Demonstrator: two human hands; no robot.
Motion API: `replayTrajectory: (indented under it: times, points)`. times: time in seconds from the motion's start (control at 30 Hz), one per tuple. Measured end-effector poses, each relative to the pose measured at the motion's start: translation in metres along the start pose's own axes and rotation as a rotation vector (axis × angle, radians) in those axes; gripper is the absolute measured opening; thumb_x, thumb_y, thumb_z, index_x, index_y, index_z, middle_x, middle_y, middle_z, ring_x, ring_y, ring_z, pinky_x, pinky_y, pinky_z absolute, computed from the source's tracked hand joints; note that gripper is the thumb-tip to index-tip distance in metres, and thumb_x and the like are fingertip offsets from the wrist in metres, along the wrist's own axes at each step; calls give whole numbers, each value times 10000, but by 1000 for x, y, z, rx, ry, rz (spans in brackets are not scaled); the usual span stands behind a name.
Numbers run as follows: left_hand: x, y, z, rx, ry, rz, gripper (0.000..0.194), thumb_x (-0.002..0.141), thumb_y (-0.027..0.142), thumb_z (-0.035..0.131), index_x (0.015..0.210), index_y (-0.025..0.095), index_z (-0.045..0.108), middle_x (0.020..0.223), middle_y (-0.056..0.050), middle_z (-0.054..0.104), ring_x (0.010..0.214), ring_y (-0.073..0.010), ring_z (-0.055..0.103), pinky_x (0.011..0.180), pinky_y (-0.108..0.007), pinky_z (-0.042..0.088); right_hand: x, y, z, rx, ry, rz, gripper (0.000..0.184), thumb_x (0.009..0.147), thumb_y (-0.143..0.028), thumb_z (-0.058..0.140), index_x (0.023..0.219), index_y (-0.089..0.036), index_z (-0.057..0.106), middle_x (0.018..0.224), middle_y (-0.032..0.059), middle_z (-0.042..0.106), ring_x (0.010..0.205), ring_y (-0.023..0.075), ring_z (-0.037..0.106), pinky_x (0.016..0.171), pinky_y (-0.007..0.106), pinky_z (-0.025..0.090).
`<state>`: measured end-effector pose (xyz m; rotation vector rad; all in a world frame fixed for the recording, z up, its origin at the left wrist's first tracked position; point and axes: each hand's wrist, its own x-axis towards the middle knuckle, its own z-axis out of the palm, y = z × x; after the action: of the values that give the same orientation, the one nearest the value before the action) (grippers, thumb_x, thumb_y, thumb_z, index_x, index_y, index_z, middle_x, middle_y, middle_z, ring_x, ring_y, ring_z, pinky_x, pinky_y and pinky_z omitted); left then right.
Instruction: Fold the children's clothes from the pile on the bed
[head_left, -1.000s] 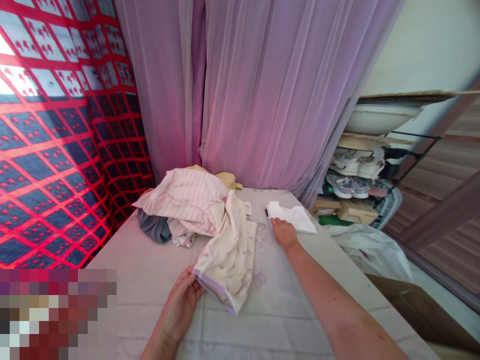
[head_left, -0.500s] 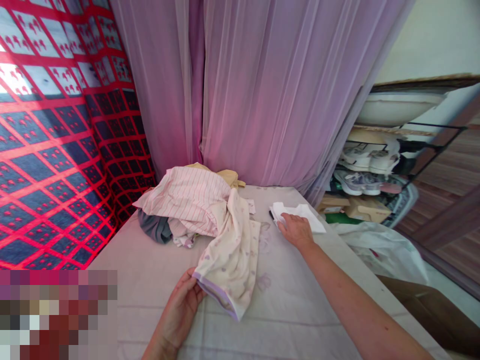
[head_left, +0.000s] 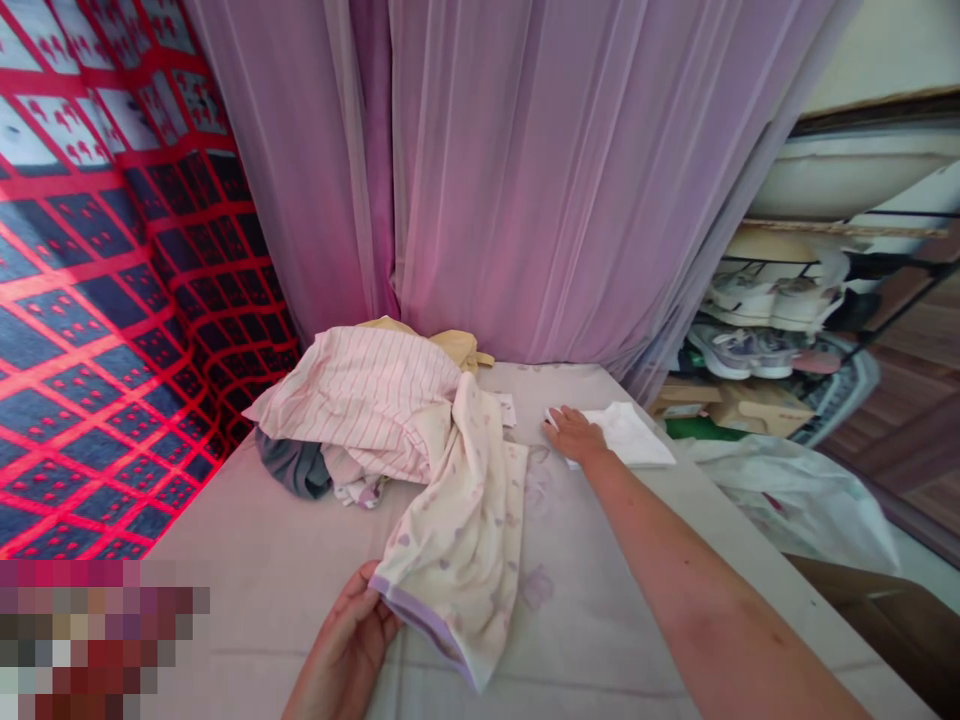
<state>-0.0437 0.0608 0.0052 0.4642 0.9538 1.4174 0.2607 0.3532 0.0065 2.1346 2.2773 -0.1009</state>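
Head view: the person's left hand [head_left: 346, 640] is holding a cream cotton garment printed with small lilac shapes [head_left: 457, 545]. Its fingers [head_left: 367, 590] are curling round the lilac-trimmed hem, seemingly pinching it, though the thumb is hidden, so the pinch is hard to confirm. The right hand [head_left: 574, 437] is lying palm down, its fingers [head_left: 559, 421] loosely spread and touching the edge of a folded white cloth [head_left: 628, 435], which is lying just beyond the fingertips.

The likeliest trouble is the hem slipping from the left fingers, because they are gripping only a narrow edge while the garment's bulk is sagging toward the heap. A tug could also drag the pink-and-white striped cloth [head_left: 352, 400] that is touching the garment, and the heap could slump. Any pressing or sliding by the right fingers could be rucking the white cloth.

Ahead of the left fingers, a dark grey garment [head_left: 292, 468] and a mustard-yellow cloth [head_left: 442, 342] are lying in that heap against a sheer lilac curtain [head_left: 525, 180]. Past the right fingers, a white plastic bag [head_left: 795, 500] is sitting beyond the pale sheeted surface [head_left: 270, 580]. The draped cream garment is standing between the two hands.
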Motion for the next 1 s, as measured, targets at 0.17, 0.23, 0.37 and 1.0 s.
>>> replayTrajectory:
  times: [0.17, 0.23, 0.37, 1.0]
  points:
    - [0, 1, 1, -29, -15, -9, 259, 690, 344, 714, 890, 187, 670, 1004, -69, 679, 1005, -256, 606, 852, -358, 504, -1, -2, -12, 25, -56, 14, 567, 922, -515, 254, 1418, -253, 338, 1515, 85, 260, 1369, 264, 235, 1037, 545, 253]
    - [-1, 1, 2, -38, -22, -11, 261, 685, 341, 721, 888, 183, 671, 995, -69, 682, 1009, -253, 604, 861, -354, 499, -4, -3, -19, 31, -52, 25, 568, 923, -520, 247, 1414, -254, 350, 1502, 96, 290, 1356, 274, 268, 1038, 552, 245]
    - [-2, 3, 3, -56, -42, -13, 277, 685, 338, 731, 903, 176, 671, 1004, -69, 679, 1014, -243, 600, 851, -330, 498, -29, -15, -28, 55, 159, 25, 541, 936, -476, 246, 1401, -235, 380, 1487, 112, 316, 1361, 280, 258, 1059, 572, 183]
    - [6, -5, -1, 31, -64, 122, 356, 615, 387, 794, 860, 175, 647, 923, -52, 683, 893, -221, 635, 809, -341, 504, -222, -60, 59, 735, 654, -212, 343, 852, -265, 400, 1001, -197, 701, 1051, 83, 696, 995, 197, 636, 912, 345, 495]
